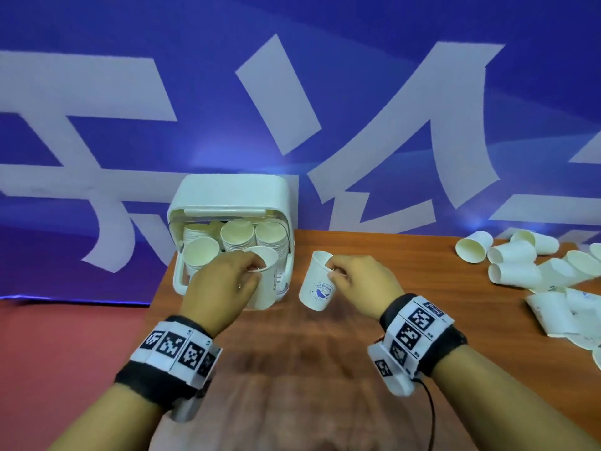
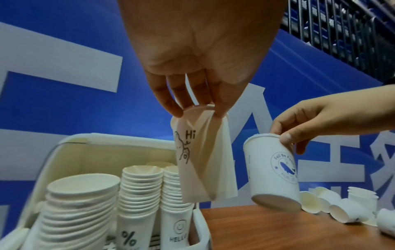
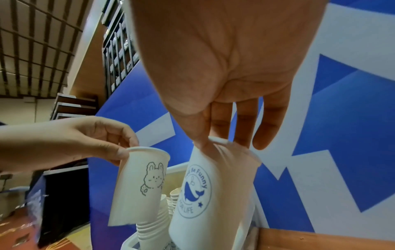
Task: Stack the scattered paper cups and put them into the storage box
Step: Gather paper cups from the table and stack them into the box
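My left hand [image 1: 224, 281] pinches the rim of a white paper cup with a rabbit drawing [image 1: 265, 278] [image 2: 203, 155] [image 3: 138, 184], held upright just in front of the white storage box [image 1: 234, 196]. The box [image 2: 70, 152] holds several stacks of nested cups [image 1: 235, 237] [image 2: 138, 186]. My right hand [image 1: 361, 281] pinches the rim of a cup with a blue whale logo [image 1: 318, 284] [image 2: 273, 170] [image 3: 205, 194], lifted off the wooden table [image 1: 357, 320] to the right of the box.
A heap of loose white cups [image 1: 533, 265] [image 2: 333, 209] lies on its side at the table's right end. A blue banner wall [image 1: 292, 109] rises behind the table. Red floor [image 1: 65, 336] shows past the left table edge.
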Available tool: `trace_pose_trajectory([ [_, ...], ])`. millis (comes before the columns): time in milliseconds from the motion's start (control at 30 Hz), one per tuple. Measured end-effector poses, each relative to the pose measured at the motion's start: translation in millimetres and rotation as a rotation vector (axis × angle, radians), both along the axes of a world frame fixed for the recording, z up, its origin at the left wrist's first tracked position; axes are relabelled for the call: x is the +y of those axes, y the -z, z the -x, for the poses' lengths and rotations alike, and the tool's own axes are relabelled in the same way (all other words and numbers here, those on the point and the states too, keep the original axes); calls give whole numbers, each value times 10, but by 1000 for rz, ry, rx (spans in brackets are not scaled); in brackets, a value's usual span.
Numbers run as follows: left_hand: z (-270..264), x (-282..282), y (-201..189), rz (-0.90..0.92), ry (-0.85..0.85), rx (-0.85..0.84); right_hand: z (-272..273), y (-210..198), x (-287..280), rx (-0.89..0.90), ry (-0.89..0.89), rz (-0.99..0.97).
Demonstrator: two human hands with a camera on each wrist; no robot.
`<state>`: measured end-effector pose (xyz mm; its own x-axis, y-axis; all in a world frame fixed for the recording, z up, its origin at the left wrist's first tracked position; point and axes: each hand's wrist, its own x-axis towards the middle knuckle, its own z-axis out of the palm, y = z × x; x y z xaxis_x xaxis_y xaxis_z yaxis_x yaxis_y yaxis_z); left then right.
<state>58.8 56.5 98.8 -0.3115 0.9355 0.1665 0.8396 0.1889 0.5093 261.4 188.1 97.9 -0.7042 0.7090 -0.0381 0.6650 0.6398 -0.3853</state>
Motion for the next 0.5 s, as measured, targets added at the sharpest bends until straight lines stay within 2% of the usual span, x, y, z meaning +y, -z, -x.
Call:
trace_pose_trajectory([
  [267,567,-194,50,7,-101,8,518,110,-199,-46,-47,-6],
  [500,1267,-273,130,-63,-133,-46,962,93,-236,-53,43,-25],
])
